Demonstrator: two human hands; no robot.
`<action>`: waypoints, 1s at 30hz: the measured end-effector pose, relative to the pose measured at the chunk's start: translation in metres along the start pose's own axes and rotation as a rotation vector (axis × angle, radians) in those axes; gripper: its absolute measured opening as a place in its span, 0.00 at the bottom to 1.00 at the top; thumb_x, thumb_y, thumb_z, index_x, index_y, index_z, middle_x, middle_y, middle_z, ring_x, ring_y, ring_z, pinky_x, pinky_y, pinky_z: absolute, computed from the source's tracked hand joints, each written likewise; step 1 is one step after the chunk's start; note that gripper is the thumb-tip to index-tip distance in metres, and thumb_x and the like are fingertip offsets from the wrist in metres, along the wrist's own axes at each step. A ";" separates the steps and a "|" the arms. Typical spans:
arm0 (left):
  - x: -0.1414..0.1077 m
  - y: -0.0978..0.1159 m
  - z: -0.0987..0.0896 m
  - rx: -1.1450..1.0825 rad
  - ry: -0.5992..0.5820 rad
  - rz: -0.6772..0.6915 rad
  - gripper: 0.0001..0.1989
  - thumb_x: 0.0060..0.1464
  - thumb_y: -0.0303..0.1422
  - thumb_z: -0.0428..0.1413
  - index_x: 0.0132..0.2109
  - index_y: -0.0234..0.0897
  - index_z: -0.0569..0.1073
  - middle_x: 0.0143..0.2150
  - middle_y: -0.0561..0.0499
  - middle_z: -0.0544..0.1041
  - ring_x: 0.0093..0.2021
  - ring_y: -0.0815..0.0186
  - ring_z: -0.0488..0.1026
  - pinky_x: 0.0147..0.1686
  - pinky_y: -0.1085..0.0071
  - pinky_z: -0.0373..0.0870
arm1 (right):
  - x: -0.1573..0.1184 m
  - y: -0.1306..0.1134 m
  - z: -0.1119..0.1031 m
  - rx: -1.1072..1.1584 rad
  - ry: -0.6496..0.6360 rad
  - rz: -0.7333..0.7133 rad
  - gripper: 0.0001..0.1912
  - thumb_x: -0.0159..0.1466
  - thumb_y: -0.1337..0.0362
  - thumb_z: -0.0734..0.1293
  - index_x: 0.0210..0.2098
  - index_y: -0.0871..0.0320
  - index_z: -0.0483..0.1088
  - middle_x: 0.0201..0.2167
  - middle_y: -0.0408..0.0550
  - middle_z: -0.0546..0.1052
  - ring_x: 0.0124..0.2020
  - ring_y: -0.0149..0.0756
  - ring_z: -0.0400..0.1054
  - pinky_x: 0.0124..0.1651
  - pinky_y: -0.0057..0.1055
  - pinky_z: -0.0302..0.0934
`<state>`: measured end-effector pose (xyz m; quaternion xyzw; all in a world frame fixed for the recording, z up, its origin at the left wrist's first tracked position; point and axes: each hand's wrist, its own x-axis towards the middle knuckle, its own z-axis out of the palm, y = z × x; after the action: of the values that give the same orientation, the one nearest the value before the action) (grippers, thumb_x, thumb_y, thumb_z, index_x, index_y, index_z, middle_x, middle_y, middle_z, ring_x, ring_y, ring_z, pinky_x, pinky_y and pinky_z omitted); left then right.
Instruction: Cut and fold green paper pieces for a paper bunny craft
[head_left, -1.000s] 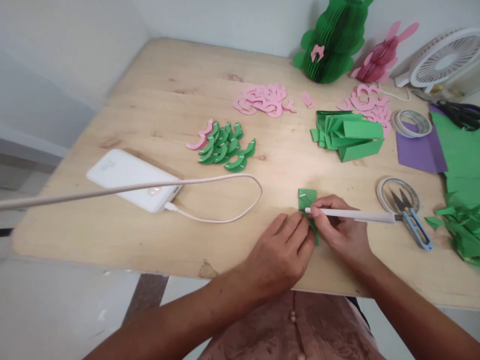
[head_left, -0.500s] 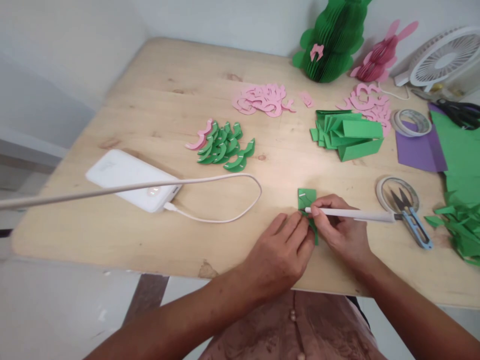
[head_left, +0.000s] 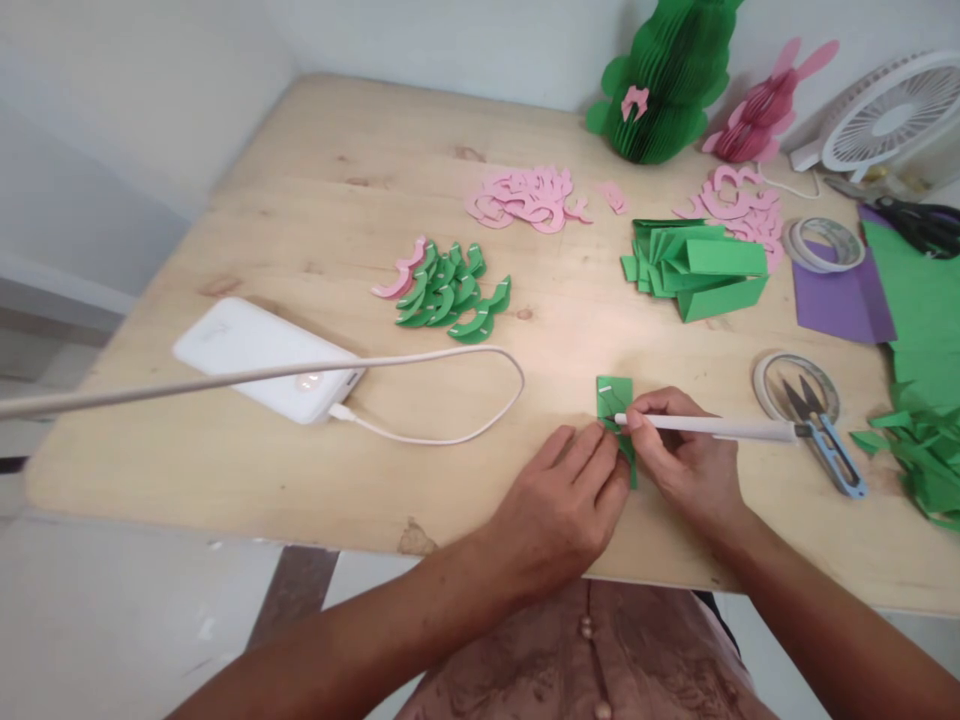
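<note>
A white pen (head_left: 724,428) is pinched in my right hand (head_left: 694,465), its tip on a small green paper strip (head_left: 615,388) near the table's front edge. Dark drawn lines and a small white mark show on the strip's upper part. Spread flat over its lower part, my left hand (head_left: 566,495) presses it to the table, and the fingers hide some of it. Cut wavy green pieces (head_left: 450,290) with white marks lie in a pile farther off to the left, a pink cut piece (head_left: 401,272) at their edge.
A white power bank (head_left: 255,350) with a looped cable (head_left: 450,440) lies left. Blue thread snips (head_left: 832,445) rest on a tape roll (head_left: 766,375) at right. Folded green strips (head_left: 697,265), pink cutouts (head_left: 525,198), a green honeycomb paper figure (head_left: 667,90) and a fan (head_left: 889,115) are behind.
The pen has shifted very slightly to the right with my right hand. My left hand stays in place on the green paper.
</note>
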<state>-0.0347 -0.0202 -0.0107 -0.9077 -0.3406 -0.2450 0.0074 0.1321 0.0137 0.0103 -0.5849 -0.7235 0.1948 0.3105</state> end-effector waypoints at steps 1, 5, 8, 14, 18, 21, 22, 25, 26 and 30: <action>0.000 0.000 0.000 -0.001 0.002 0.001 0.15 0.62 0.25 0.44 0.50 0.25 0.71 0.51 0.36 0.74 0.54 0.54 0.70 0.52 0.57 0.66 | 0.000 0.000 0.000 -0.004 0.000 0.000 0.04 0.60 0.65 0.63 0.30 0.55 0.67 0.24 0.41 0.73 0.24 0.31 0.66 0.27 0.29 0.59; 0.000 0.000 0.000 -0.002 -0.007 0.007 0.14 0.62 0.25 0.45 0.50 0.25 0.70 0.51 0.35 0.74 0.55 0.54 0.70 0.52 0.58 0.66 | 0.000 0.000 0.000 -0.004 0.002 0.007 0.04 0.61 0.65 0.62 0.30 0.55 0.67 0.23 0.41 0.73 0.23 0.31 0.65 0.26 0.29 0.59; 0.000 0.000 -0.001 -0.002 -0.014 0.008 0.14 0.61 0.25 0.46 0.50 0.25 0.70 0.51 0.35 0.74 0.55 0.54 0.69 0.53 0.57 0.66 | 0.000 0.000 0.000 -0.009 0.010 0.012 0.04 0.60 0.65 0.62 0.29 0.55 0.67 0.23 0.41 0.73 0.23 0.31 0.65 0.26 0.28 0.59; 0.000 0.000 -0.001 0.002 0.000 0.010 0.15 0.62 0.25 0.44 0.50 0.25 0.71 0.51 0.35 0.74 0.55 0.54 0.69 0.53 0.57 0.66 | -0.001 0.002 0.001 -0.002 0.014 0.017 0.03 0.61 0.65 0.63 0.30 0.54 0.67 0.24 0.41 0.73 0.23 0.31 0.65 0.27 0.29 0.59; 0.000 -0.001 -0.001 -0.010 -0.005 0.008 0.14 0.62 0.24 0.44 0.49 0.25 0.71 0.50 0.35 0.74 0.54 0.54 0.70 0.52 0.57 0.66 | -0.001 0.003 0.002 -0.002 0.031 0.020 0.03 0.61 0.65 0.63 0.30 0.54 0.67 0.24 0.41 0.73 0.24 0.31 0.65 0.27 0.29 0.60; 0.000 0.000 -0.001 -0.013 -0.006 0.007 0.14 0.62 0.25 0.44 0.49 0.25 0.71 0.50 0.35 0.74 0.54 0.53 0.70 0.52 0.57 0.66 | -0.002 0.003 0.001 -0.007 0.033 0.028 0.04 0.61 0.65 0.63 0.29 0.55 0.67 0.24 0.41 0.73 0.24 0.31 0.65 0.27 0.29 0.59; 0.000 0.000 -0.001 -0.013 -0.005 0.005 0.14 0.62 0.25 0.44 0.49 0.25 0.71 0.50 0.35 0.74 0.54 0.53 0.70 0.52 0.57 0.67 | -0.002 0.003 0.001 -0.008 0.032 0.033 0.04 0.60 0.65 0.63 0.29 0.55 0.67 0.24 0.41 0.73 0.24 0.31 0.65 0.27 0.29 0.60; 0.001 0.000 -0.002 -0.010 -0.006 0.004 0.15 0.62 0.24 0.43 0.49 0.25 0.71 0.50 0.35 0.74 0.54 0.54 0.70 0.52 0.57 0.67 | -0.002 0.002 0.001 -0.008 0.036 0.041 0.04 0.60 0.65 0.63 0.29 0.55 0.67 0.23 0.41 0.73 0.24 0.31 0.65 0.27 0.29 0.60; 0.001 0.000 -0.002 -0.009 -0.006 0.005 0.15 0.62 0.24 0.43 0.49 0.25 0.71 0.50 0.35 0.74 0.54 0.54 0.70 0.52 0.57 0.67 | -0.002 0.002 0.001 -0.007 0.037 0.041 0.04 0.60 0.65 0.63 0.29 0.55 0.67 0.23 0.41 0.73 0.24 0.31 0.65 0.27 0.29 0.59; 0.001 -0.001 -0.002 -0.009 -0.004 0.016 0.14 0.62 0.24 0.44 0.49 0.24 0.71 0.50 0.35 0.74 0.54 0.53 0.70 0.52 0.57 0.67 | -0.002 0.001 0.001 -0.009 0.038 0.044 0.03 0.60 0.65 0.63 0.29 0.55 0.67 0.23 0.41 0.73 0.23 0.31 0.65 0.26 0.28 0.59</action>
<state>-0.0355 -0.0194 -0.0092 -0.9110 -0.3322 -0.2444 0.0047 0.1326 0.0122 0.0083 -0.6056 -0.7053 0.1873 0.3173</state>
